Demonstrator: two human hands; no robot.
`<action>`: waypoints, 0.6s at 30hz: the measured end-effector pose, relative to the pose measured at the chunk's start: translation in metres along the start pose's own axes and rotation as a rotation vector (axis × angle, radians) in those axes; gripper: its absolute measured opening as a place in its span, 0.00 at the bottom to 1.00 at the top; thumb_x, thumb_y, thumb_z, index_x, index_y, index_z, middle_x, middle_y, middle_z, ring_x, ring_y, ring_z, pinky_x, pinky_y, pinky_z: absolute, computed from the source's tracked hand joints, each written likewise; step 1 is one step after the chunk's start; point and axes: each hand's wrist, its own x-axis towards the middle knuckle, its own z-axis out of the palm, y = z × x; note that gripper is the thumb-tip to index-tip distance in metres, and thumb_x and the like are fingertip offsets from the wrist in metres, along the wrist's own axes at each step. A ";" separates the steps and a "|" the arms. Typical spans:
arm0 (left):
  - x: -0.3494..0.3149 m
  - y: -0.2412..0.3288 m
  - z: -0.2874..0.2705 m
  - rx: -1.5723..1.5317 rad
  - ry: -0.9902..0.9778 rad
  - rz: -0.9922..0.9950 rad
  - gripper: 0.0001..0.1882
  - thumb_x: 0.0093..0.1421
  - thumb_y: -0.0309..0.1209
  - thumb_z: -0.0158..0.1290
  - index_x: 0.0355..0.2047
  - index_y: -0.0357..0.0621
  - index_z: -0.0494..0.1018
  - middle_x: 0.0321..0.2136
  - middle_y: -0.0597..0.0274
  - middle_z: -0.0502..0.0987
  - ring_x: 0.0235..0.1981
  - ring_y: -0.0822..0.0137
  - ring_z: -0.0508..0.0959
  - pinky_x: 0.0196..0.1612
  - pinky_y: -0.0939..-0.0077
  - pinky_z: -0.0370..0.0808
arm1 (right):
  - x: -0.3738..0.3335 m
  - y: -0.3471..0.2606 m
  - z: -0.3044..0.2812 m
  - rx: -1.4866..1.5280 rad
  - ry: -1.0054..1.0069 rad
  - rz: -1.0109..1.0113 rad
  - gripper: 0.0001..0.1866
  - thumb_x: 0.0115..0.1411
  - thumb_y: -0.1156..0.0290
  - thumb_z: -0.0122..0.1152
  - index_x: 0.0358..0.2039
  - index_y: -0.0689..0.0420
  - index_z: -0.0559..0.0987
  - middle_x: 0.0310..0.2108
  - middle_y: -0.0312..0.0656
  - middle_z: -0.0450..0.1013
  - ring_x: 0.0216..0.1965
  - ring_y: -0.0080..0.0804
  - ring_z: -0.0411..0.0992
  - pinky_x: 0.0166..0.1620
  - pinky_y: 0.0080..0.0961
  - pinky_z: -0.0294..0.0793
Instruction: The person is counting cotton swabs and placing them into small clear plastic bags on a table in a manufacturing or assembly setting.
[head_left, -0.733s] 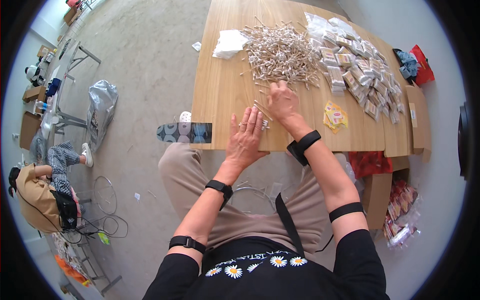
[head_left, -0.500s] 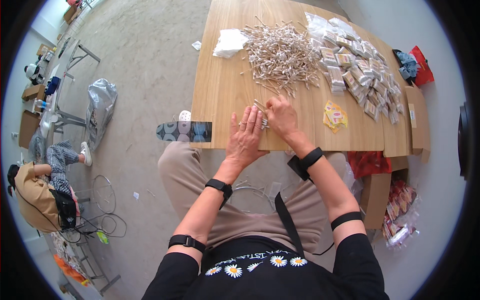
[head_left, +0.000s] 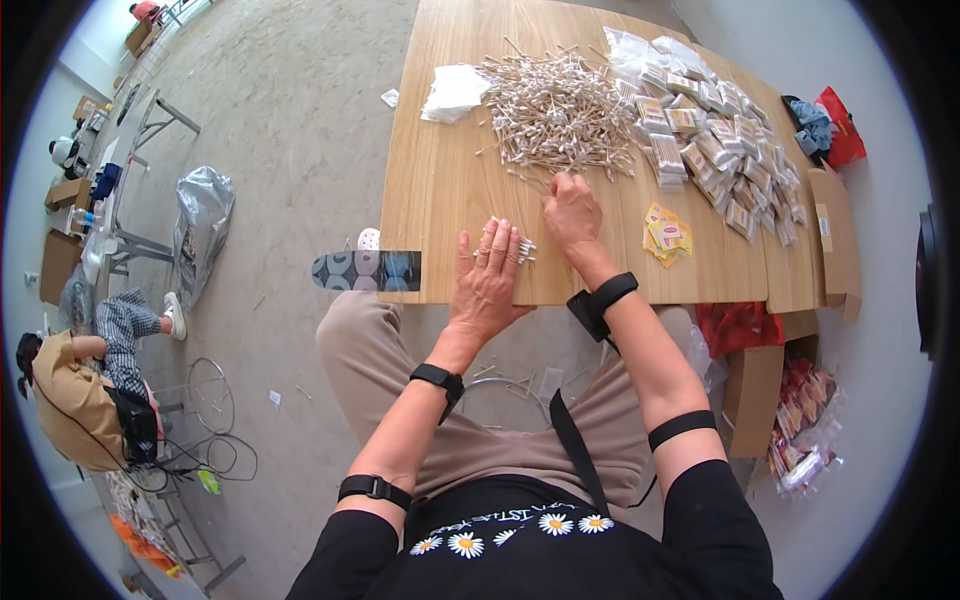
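On the light wooden table (head_left: pixel 430 190) lies a big loose heap of cotton swabs (head_left: pixel 560 110). My left hand (head_left: pixel 487 275) rests flat near the table's front edge, fingers stretched out. A small bunch of cotton swabs (head_left: pixel 526 250) pokes out beside its fingers, partly hidden under them. At the near edge of the heap, my right hand (head_left: pixel 573 215) has its fingers curled into a pinch. Swab sticks lie right at its fingertips; whether any are gripped is hidden.
Packed bags of swabs (head_left: pixel 725 140) pile up on the right, behind yellow cards (head_left: pixel 667 236). White sheets (head_left: pixel 455 93) lie left of the heap. A cardboard box (head_left: pixel 752 400) stands below the table at right. Another person (head_left: pixel 85 400) sits at far left.
My right hand has moved away from beside the left hand, up and right to the heap's near edge. The left hand stays nearly in place, and the small bunch beside it shows more.
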 end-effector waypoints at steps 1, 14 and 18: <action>0.001 0.001 0.001 0.000 -0.009 -0.001 0.64 0.38 0.61 0.67 0.69 0.38 0.55 0.69 0.51 0.55 0.73 0.55 0.51 0.73 0.39 0.40 | -0.002 0.006 0.005 -0.019 -0.018 0.016 0.04 0.57 0.71 0.60 0.30 0.56 0.77 0.36 0.46 0.75 0.36 0.50 0.77 0.39 0.44 0.77; 0.000 0.000 0.001 0.029 0.009 -0.004 0.63 0.39 0.62 0.67 0.68 0.38 0.55 0.66 0.51 0.58 0.72 0.54 0.53 0.72 0.38 0.43 | -0.019 -0.010 -0.004 0.136 -0.177 -0.048 0.04 0.56 0.69 0.61 0.29 0.55 0.78 0.35 0.45 0.75 0.38 0.50 0.76 0.43 0.44 0.76; 0.000 0.000 0.002 0.045 -0.006 -0.001 0.63 0.39 0.62 0.66 0.68 0.37 0.56 0.66 0.51 0.58 0.72 0.54 0.53 0.71 0.38 0.42 | -0.012 -0.013 0.004 0.108 -0.182 -0.056 0.03 0.55 0.70 0.59 0.28 0.55 0.79 0.35 0.45 0.75 0.38 0.49 0.76 0.43 0.43 0.76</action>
